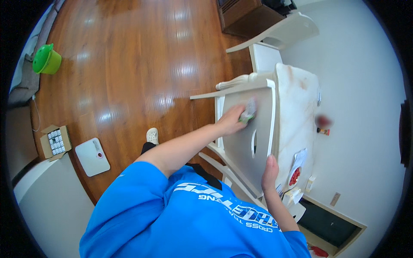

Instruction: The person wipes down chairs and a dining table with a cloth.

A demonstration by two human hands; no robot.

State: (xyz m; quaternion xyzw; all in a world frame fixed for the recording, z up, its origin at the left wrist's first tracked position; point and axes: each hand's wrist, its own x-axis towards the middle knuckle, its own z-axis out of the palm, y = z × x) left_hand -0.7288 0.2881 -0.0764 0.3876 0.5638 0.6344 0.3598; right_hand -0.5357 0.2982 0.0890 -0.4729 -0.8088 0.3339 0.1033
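Observation:
My left hand (231, 120) reaches across to a white chair's backrest (240, 138), holding a crumpled cloth (249, 111) against its flat face. The cloth is blurred, pale with green and pinkish patches. At the rim of the same backrest is my right hand (270, 172), gripping its edge with the thumb on the near side; the other fingers are mostly hidden. A curved slot (254, 143) is cut through the backrest between the two hands. Just beyond the chair stands a white marble-look table (295, 106).
On the table are a bowl of red fruit (294, 176) and papers (300, 158). Another white chair (266, 58) stands at the far end near a brown cabinet (242, 17). Leftward on the wooden floor sit a scale (92, 157), an open carton (55, 142) and a green bucket (47, 59).

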